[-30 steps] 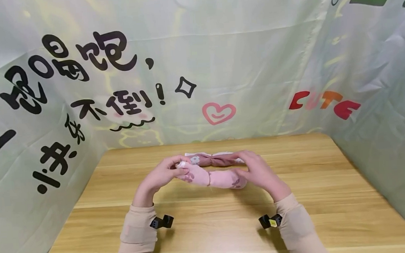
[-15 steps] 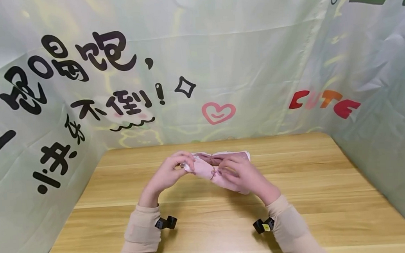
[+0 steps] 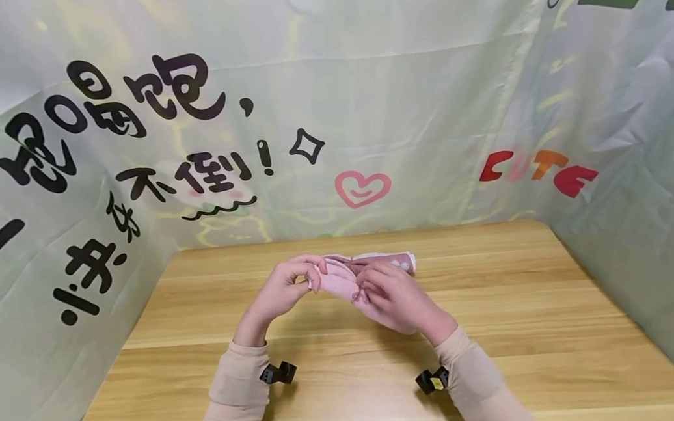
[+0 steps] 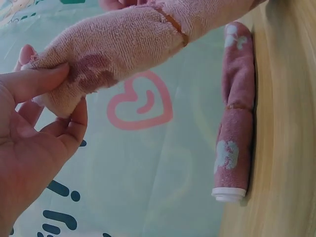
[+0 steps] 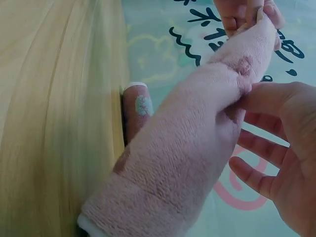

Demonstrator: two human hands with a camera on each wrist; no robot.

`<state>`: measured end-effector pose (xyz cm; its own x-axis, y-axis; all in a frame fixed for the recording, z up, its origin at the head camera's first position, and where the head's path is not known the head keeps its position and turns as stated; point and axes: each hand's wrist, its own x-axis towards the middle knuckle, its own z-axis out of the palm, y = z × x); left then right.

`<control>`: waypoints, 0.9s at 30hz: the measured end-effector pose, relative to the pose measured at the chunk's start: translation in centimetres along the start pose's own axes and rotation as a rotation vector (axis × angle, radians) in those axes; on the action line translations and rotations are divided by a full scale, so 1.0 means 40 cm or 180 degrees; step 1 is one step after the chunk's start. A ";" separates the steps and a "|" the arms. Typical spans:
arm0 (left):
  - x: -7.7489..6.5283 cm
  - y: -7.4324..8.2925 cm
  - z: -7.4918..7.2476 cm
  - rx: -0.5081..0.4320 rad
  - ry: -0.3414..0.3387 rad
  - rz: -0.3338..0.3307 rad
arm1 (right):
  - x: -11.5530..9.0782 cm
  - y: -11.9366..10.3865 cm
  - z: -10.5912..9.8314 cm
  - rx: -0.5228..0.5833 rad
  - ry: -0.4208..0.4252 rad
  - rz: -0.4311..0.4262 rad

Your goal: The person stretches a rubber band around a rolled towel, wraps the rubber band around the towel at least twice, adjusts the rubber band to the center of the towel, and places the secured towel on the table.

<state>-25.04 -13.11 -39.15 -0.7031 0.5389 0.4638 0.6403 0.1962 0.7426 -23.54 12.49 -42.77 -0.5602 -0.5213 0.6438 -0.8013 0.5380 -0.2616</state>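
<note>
A rolled pink towel, cinched at its middle by a thin brown band, is held up over the table. At its left end, my left hand pinches the rolled cloth between thumb and fingers. My right hand is at the middle of the roll, thumb and forefinger pinching at the band, as the right wrist view shows; its other fingers are spread loosely behind. The roll's right end slants down toward the near side. Behind it lies a darker mauve rolled towel with pale flower marks, also banded at its middle.
The wooden table extends in front of and beside both hands. Pale printed cloth with black lettering and a pink heart hangs around its back and sides. Black wrist cameras sit on both sleeves.
My right hand has moved left from the pink towel's right end to its banded middle. The right end has swung lower and nearer. My left hand has shifted slightly right, keeping its end.
</note>
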 end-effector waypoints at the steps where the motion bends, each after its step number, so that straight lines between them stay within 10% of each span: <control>1: -0.001 0.000 0.000 -0.0024 0.0000 0.0010 | -0.001 -0.001 0.000 -0.0003 -0.0034 0.0023; 10: -0.002 0.002 0.010 -0.0100 -0.0017 0.0177 | -0.005 -0.008 0.016 -0.0099 -0.0238 -0.0225; 27: 0.014 0.019 0.032 0.1337 0.0310 0.1062 | -0.009 -0.009 0.036 0.0286 -0.0209 -0.0099</control>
<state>-24.55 -11.62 -38.94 -0.4532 0.5535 0.6988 0.8880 0.3486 0.2998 -23.34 11.54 -43.94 -0.5450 -0.5807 0.6048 -0.8325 0.4608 -0.3076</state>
